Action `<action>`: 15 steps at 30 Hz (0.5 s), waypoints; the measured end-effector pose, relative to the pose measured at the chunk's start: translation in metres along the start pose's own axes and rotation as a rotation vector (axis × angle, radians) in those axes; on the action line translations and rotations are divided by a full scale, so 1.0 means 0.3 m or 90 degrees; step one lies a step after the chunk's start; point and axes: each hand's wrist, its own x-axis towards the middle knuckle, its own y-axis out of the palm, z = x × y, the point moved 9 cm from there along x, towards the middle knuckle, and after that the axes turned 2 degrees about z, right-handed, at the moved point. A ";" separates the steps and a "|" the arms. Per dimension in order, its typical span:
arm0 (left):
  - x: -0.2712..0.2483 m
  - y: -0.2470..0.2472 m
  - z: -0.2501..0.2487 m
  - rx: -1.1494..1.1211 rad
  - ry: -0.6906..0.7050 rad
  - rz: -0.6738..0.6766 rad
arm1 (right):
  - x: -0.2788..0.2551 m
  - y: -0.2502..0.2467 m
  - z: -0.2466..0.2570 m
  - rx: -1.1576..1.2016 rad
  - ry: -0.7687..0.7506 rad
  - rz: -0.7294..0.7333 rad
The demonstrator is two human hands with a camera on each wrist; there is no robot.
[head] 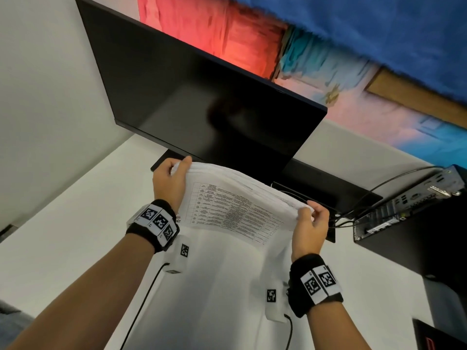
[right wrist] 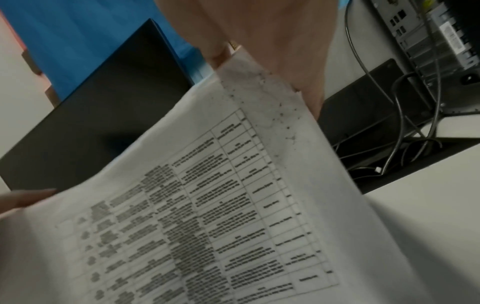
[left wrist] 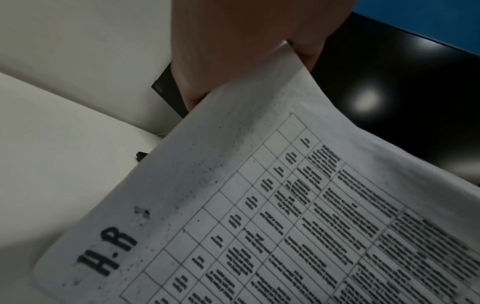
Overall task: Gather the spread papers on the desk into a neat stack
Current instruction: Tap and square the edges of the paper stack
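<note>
Fingers (head: 185, 161) of the left hand (head: 168, 180) curl over one upper corner of the papers (head: 232, 205), thumb toward the person and the rest wrapped behind, while the right hand (head: 309, 229) pinches the opposite corner the same way. Both wrist views show a thumb pressed flat on the printed sheet close to its edge. The papers are already gathered into one sheaf, held up off the surface (head: 63, 236) in front of the dark monitor (head: 202, 97), with the lower edge hanging down toward the near part of the surface. The sheaf bows between the two hands, and its top edge shows the sheets fanned slightly, not flush.

This looks like the squaring step, late in the task. To do it well, I would loosen both grips a little so the sheets can slide, stand the sheaf upright, and tap its lower edge on the bare surface until the sheets settle level. Then turn it a quarter and tap a short side. Gripping too hard at the corners would lock the fanned sheets in place or crease them. The cables (head: 353, 210) at the far right edge, by the computer box (head: 404, 210), are best kept clear of when laying the stack down.
</note>
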 end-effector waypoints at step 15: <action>-0.040 0.058 0.129 0.042 -0.109 0.158 | -0.017 -0.014 -0.143 -0.116 0.132 0.154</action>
